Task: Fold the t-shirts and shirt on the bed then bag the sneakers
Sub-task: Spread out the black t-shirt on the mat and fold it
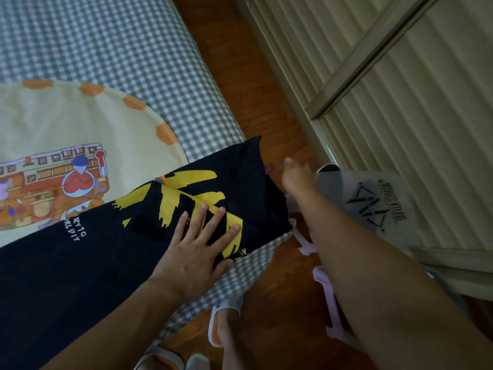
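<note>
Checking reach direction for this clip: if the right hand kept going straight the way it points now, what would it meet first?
The right hand points out past the bed's edge, beside the black t-shirt. Straight on, it looks likely to meet the wooden floor first; depth is unclear, and the grey bag lies off to its side.

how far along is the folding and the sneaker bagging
Early to middle, it seems. The black t-shirt lies partly folded on the bed, the left hand pressing flat on it. The right hand reaches over the bed's edge toward a grey bag on the floor; its fingers are blurred. No finished stack shows. No sneakers are in view, so bagging looks not yet done.
</note>
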A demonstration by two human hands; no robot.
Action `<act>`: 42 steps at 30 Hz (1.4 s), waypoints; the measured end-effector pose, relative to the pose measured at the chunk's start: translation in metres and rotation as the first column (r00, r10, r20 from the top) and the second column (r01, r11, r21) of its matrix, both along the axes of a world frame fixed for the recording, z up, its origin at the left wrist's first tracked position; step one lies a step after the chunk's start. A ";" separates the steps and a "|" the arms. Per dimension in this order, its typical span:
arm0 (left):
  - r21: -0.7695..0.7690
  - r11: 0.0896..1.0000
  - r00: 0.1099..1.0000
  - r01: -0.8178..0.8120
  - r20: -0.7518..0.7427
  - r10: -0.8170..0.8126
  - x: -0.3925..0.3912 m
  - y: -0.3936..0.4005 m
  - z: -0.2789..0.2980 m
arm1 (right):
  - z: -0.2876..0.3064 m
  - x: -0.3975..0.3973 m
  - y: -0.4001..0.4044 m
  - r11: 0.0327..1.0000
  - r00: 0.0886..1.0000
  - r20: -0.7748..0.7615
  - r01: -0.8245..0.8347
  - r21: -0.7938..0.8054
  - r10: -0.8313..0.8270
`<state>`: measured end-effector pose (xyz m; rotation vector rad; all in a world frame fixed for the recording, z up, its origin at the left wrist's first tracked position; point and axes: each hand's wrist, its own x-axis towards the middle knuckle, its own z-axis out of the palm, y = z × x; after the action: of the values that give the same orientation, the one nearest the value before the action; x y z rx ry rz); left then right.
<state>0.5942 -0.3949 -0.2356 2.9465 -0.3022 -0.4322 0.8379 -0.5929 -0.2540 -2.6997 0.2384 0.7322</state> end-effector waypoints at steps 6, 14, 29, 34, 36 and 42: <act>0.038 0.998 0.999 0.046 -0.013 -0.046 0.001 0.003 -0.005 | 0.036 -0.071 -0.047 0.850 0.980 -0.157 0.187 0.493 -0.124; -0.020 1.000 1.000 0.008 -0.006 -0.008 0.001 -0.005 0.004 | 0.017 -0.094 -0.035 0.630 0.902 -0.309 0.432 0.645 -0.302; -0.076 0.997 0.993 0.005 -0.121 -0.014 0.006 0.001 0.000 | 0.044 -0.092 -0.070 0.816 0.969 -0.244 0.115 0.567 0.033; -0.118 0.993 0.985 -0.013 -0.175 -0.008 0.009 0.002 0.007 | 0.051 -0.082 -0.071 0.761 0.944 -0.326 0.171 0.626 0.056; -0.107 0.994 0.978 -0.008 -0.209 -0.015 0.010 0.001 0.010 | 0.047 -0.090 -0.068 0.795 0.953 -0.295 0.126 0.593 0.070; -0.076 0.997 0.973 0.001 -0.231 -0.018 0.011 0.001 0.008 | 0.028 -0.105 -0.054 0.873 0.973 -0.158 -0.070 0.483 0.166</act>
<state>0.6048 -0.3942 -0.2272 2.7855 -0.2963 -0.7410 0.7331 -0.6469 -0.2265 -2.1884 -0.0623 0.9521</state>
